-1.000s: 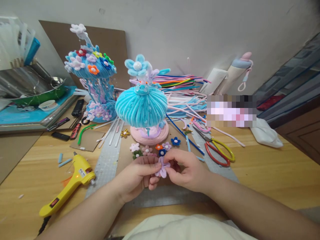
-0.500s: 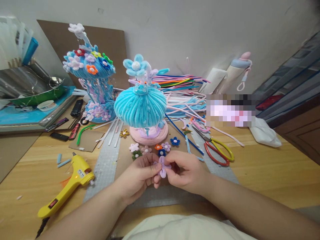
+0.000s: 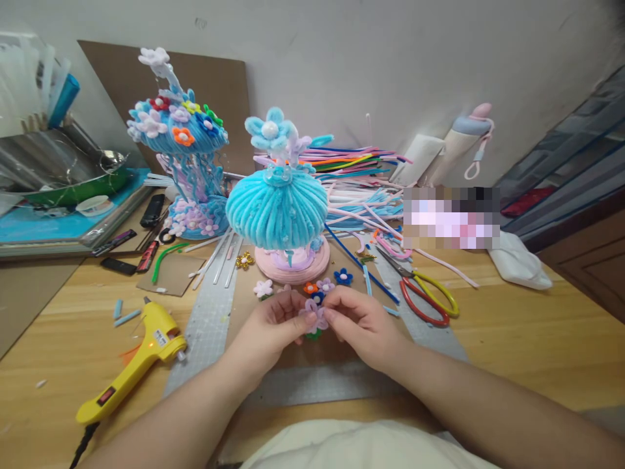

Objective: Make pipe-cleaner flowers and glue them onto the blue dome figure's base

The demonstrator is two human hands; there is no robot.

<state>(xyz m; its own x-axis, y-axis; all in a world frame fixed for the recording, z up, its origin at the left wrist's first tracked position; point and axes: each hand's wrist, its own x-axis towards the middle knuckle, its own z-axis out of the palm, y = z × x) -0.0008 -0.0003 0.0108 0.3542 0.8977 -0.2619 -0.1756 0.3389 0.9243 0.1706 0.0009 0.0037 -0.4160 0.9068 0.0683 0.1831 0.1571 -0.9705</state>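
Between my two hands is a light purple pipe-cleaner flower (image 3: 316,315). My left hand (image 3: 274,326) pinches its left side with thumb and fingers. My right hand (image 3: 360,320) grips a petal on its right side between thumb and fingertip. Just below it a bit of a green pipe-cleaner flower (image 3: 314,334) shows. Beyond my fingers lie small finished flowers: a white one (image 3: 263,288), an orange one (image 3: 310,287) and a blue one (image 3: 343,277). Behind them stands a turquoise pleated pipe-cleaner lamp (image 3: 278,208) on a round pink base.
A yellow glue gun (image 3: 141,358) lies at the left, and red-and-yellow-handled scissors (image 3: 424,296) at the right. A blue flower-covered lamp (image 3: 180,143) stands back left. Bundled pipe cleaners (image 3: 361,159) lie along the wall. A cutting mat (image 3: 205,339) and cardboard are under my hands.
The purple flower has been turned so its petals face up more fully, and my hands have shifted slightly upward. The green flower beneath it has come into view.
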